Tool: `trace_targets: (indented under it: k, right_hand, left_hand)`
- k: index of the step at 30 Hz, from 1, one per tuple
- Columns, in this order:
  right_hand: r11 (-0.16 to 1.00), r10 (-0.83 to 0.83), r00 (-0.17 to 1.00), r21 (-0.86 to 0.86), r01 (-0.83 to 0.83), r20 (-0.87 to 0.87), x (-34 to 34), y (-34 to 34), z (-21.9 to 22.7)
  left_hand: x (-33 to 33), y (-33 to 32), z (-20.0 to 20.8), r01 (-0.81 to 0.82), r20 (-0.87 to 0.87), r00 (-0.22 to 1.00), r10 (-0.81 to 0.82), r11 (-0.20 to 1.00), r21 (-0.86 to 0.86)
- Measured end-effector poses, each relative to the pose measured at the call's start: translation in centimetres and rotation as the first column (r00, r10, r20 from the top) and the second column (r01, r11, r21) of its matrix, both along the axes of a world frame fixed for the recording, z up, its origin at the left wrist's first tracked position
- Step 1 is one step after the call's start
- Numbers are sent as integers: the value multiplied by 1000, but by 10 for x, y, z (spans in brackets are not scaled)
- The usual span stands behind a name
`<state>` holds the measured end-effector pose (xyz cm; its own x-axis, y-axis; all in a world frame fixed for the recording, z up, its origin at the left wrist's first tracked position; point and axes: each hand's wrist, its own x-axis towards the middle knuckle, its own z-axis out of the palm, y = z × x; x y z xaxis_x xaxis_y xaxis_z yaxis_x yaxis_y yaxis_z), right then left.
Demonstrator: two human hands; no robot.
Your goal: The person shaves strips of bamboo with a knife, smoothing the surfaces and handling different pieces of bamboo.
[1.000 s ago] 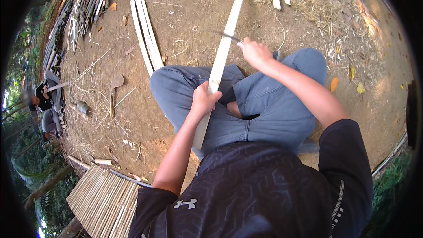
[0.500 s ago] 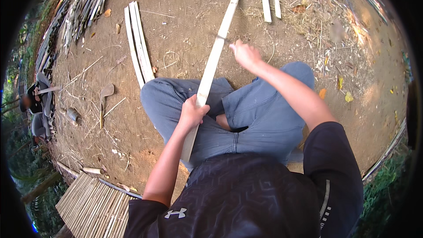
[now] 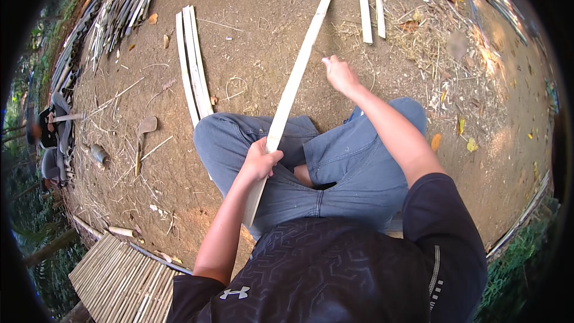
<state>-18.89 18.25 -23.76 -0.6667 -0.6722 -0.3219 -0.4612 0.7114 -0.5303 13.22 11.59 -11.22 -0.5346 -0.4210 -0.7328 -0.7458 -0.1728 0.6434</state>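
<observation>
A long pale split-bamboo strip [image 3: 296, 78] slants up and away across my left thigh, its far end over the bare ground. My left hand [image 3: 261, 160] is wrapped round its lower part, thumb across the top. To the right of the strip's upper half, my right hand [image 3: 342, 76] is closed in a fist, a little apart from the strip. It grips a knife, whose thin dark blade is hardly visible now because of blur. The handle is hidden in my fingers.
Pale strips lie at far left [image 3: 194, 66] and far right [image 3: 363, 3]. A flat-headed tool with a wooden handle [image 3: 146, 125] and a grey cylinder [image 3: 98, 154] rest on the left. Beyond are a pole pile [image 3: 128, 9], another person [image 3: 57, 137] and a slatted platform [image 3: 122, 278].
My right hand has moved off to the right and slightly nearer, so the blade no longer crosses the strip. My left hand keeps its hold. The whole view has shifted slightly.
</observation>
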Motion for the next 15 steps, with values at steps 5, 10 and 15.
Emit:
trace_targets:
  k: [5, 10, 15]
  right_hand:
    - [973, 174, 984, -149, -177, -35, 30, 12, 23]
    - [942, 307, 952, -143, -304, -3, 61, 11, 43]
    - [966, 199, 978, -153, -207, -62, 52, 5, 43]
  left_hand:
    - [-2, -9, 5, -18, -33, 999, 22, 991, 130]
    - [6, -13, 5, -79, -55, 994, 95, 966, 244]
    - [2, -16, 0, -73, -56, 994, 92, 957, 282]
